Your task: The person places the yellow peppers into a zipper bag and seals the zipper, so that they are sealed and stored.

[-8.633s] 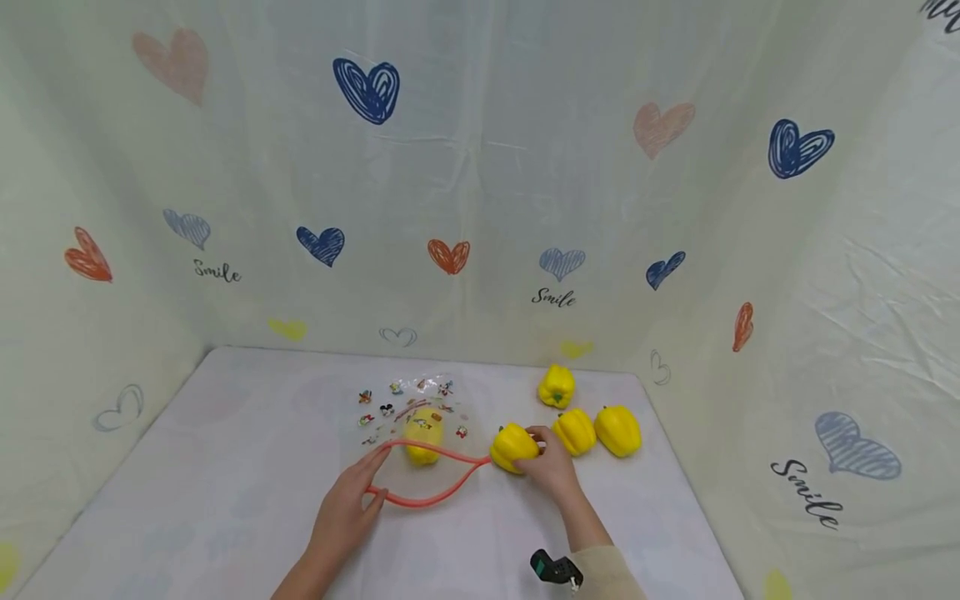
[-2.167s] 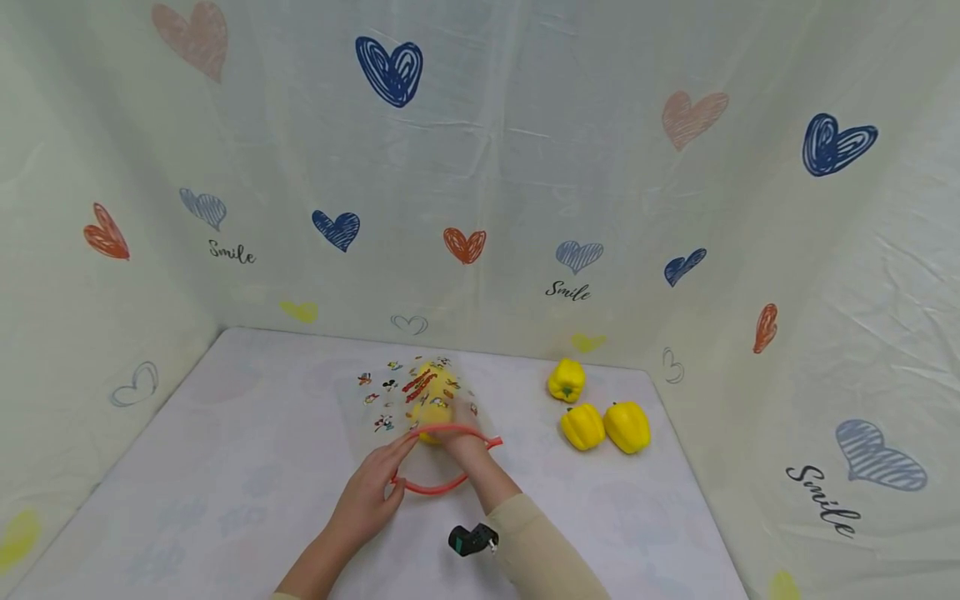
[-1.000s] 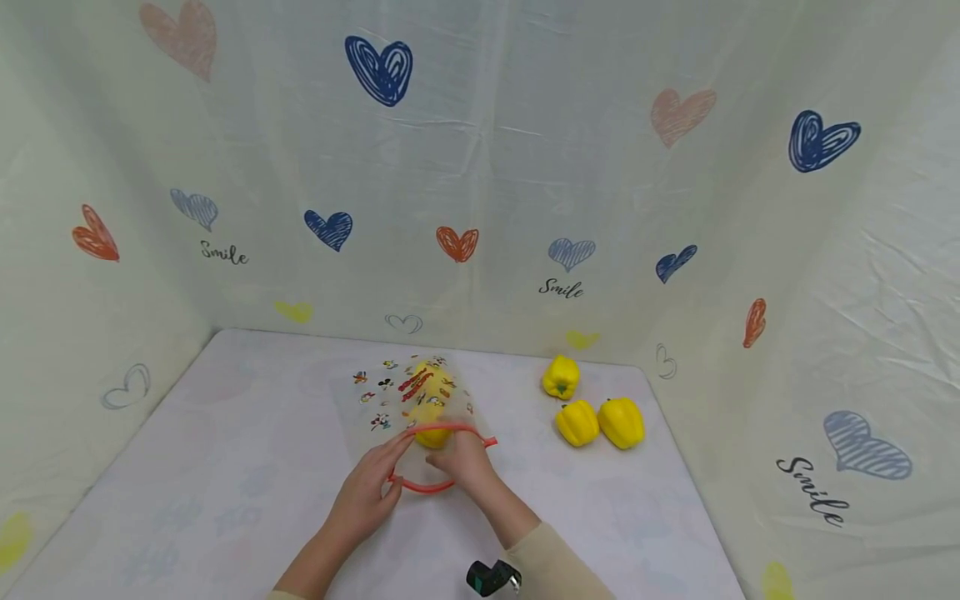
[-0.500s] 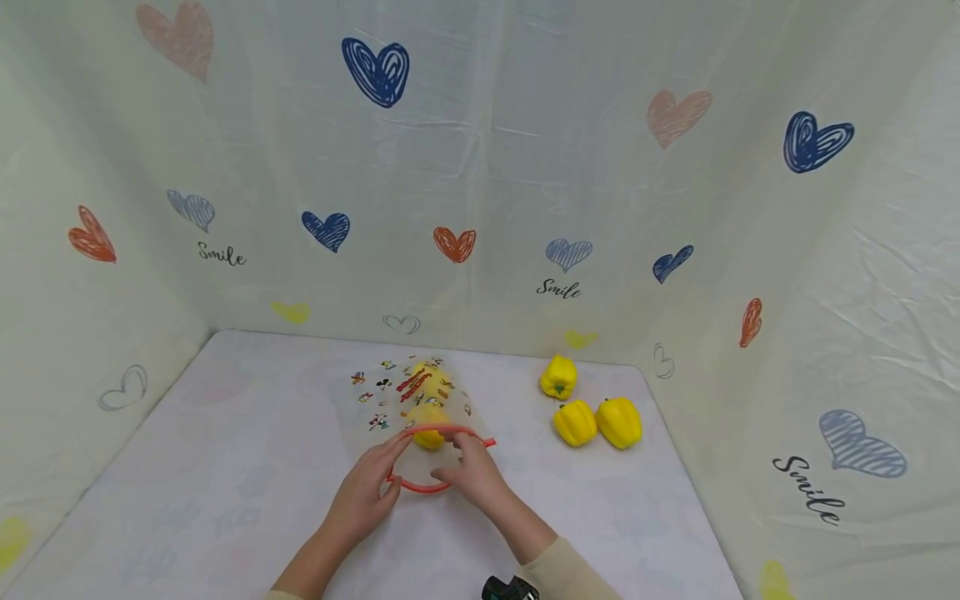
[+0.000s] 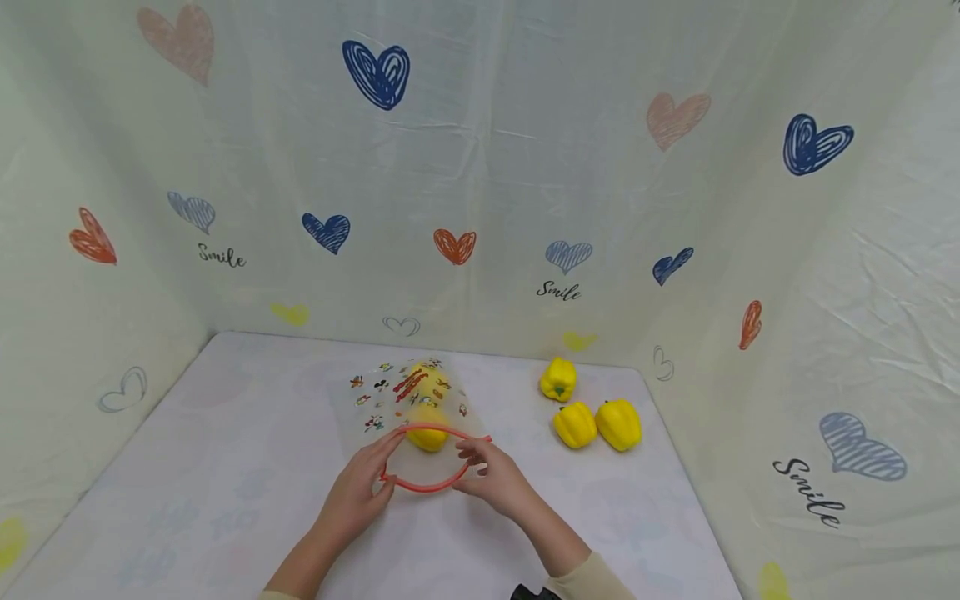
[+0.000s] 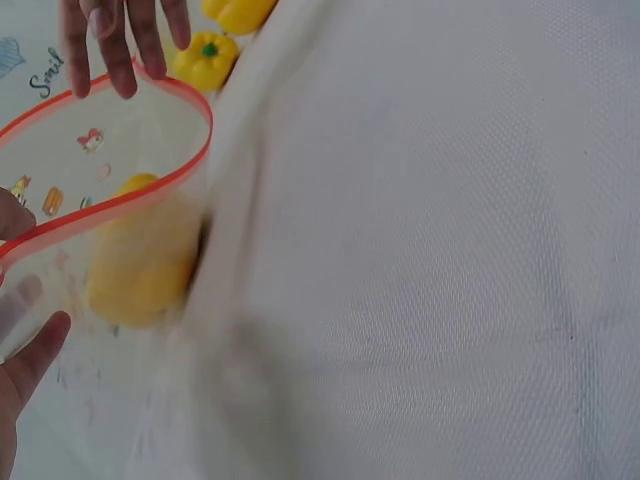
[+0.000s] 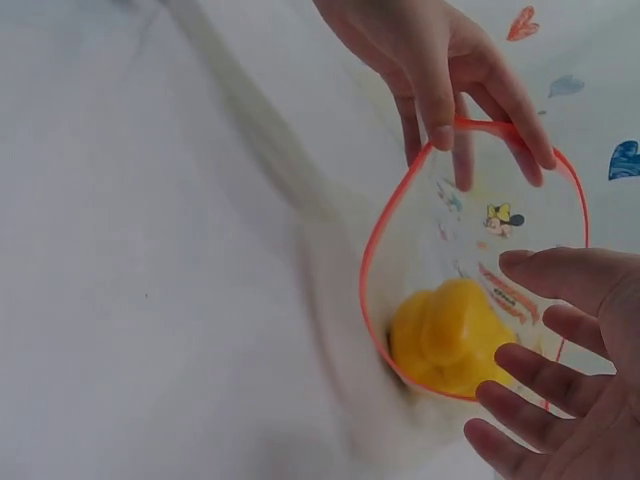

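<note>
A clear zip bag (image 5: 360,421) with cartoon prints lies on the white table, its red-edged mouth gaping toward me. Two yellow bell peppers are inside, the nearer pepper (image 5: 427,435) just behind the mouth and the farther pepper (image 5: 429,379) deeper in. My left hand (image 5: 358,487) holds the left side of the red rim, thumb on the lower lip and fingers at the upper one. On the mouth's right side is my right hand (image 5: 498,479), fingers spread and holding nothing. In the right wrist view the nearer pepper (image 7: 450,335) shows through the opening, with the right hand (image 7: 570,380) beside it.
Three more yellow bell peppers stand to the right of the bag: a back pepper (image 5: 558,380), a front pepper (image 5: 576,425) and a right-hand pepper (image 5: 619,425). A pale curtain (image 5: 487,167) printed with hearts hangs around the table (image 5: 225,467).
Earlier, my right hand held a pepper beside the bag, then reached inside. It has since let go and drawn back to the mouth's right side, leaving two peppers within.
</note>
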Demonstrator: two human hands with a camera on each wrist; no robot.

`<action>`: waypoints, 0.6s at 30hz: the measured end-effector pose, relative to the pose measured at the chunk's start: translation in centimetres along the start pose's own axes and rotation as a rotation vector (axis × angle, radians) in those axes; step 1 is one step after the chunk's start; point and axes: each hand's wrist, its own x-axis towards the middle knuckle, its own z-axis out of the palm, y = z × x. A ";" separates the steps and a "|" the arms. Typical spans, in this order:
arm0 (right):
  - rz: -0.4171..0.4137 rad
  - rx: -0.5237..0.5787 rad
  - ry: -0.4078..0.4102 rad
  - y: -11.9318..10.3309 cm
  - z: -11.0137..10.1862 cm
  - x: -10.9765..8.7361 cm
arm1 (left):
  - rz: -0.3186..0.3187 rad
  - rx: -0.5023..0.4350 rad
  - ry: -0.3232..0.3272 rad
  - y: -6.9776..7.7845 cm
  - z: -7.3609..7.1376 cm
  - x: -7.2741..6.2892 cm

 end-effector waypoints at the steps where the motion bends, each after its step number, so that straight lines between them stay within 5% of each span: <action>1: 0.005 0.004 0.004 0.0 -0.3 -0.2 | 0.002 0.001 0.003 -0.1 0.0 0.0; 12: 0.049 -0.033 0.136 1.8 -3.8 -1.8 | 0.077 0.030 0.026 -1.3 -0.7 0.3; 18: 0.096 -0.034 0.228 3.1 -5.0 -2.5 | 0.044 0.045 -0.011 -1.6 -1.3 0.3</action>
